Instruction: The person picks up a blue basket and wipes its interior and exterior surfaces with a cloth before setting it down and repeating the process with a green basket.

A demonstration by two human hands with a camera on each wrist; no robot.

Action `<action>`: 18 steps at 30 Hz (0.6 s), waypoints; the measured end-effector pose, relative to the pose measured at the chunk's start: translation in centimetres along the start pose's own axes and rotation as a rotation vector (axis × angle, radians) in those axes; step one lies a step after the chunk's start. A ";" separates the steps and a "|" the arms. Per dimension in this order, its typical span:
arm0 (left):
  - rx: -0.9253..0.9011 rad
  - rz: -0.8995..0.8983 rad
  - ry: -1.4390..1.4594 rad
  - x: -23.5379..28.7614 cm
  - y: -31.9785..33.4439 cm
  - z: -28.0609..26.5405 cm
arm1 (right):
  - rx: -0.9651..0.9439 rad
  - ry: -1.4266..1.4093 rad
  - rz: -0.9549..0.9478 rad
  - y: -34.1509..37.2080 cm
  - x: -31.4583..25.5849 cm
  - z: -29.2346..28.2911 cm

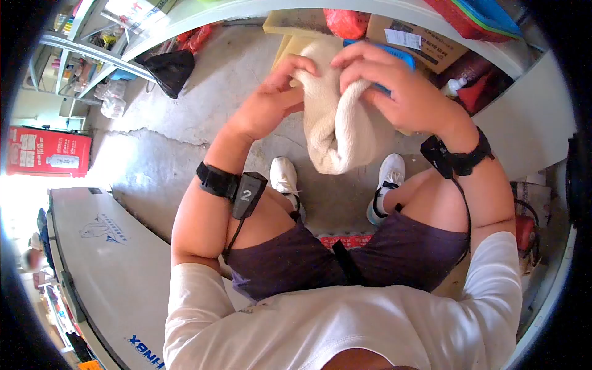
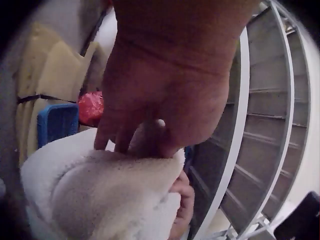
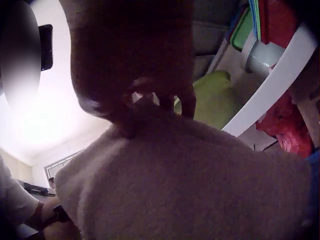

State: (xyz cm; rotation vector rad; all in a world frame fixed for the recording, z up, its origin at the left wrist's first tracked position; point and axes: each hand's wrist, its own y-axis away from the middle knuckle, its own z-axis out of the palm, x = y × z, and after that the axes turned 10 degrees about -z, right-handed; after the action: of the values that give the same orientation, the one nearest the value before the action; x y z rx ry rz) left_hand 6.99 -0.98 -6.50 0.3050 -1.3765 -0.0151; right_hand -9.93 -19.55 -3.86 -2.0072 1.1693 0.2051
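A cream, fuzzy cloth (image 1: pixel 330 132) hangs in front of the body above the floor, bunched into a loose pouch-like shape with a fold down its middle. My left hand (image 1: pixel 265 102) pinches its upper left edge between thumb and fingers. On the other side, my right hand (image 1: pixel 401 92) grips the upper right edge, fingers curled over the fold. From the left wrist, the cloth (image 2: pixel 110 195) shows a thick, soft pile, and the right fingers (image 2: pixel 184 200) appear at its far side. In the right wrist view the cloth (image 3: pixel 180 185) spreads broadly below the hand.
Beyond the hands stand a cardboard box (image 1: pixel 425 46), a red plastic bag (image 1: pixel 345 23) and a blue tray (image 2: pixel 57 125). A black bag (image 1: pixel 169 71) hangs by the shelving at the left. A white chest (image 1: pixel 105 265) stands close on the left side.
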 end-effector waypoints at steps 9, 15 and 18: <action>-0.059 -0.032 0.115 -0.4 -0.7 1.9 | 0.080 0.149 0.012 -0.6 1.3 2.0; 0.167 0.238 -0.596 -0.8 -1.2 3.2 | 0.218 0.141 0.006 -1.1 2.2 3.9; 0.192 0.182 -0.495 -1.1 -1.6 2.4 | 0.280 0.234 -0.033 -1.3 3.0 3.8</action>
State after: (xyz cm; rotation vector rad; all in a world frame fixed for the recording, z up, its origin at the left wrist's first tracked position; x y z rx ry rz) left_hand 4.72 -2.86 -7.49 0.3484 -1.8994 0.2055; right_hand -6.33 -18.57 -7.17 -1.8338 1.2330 -0.2062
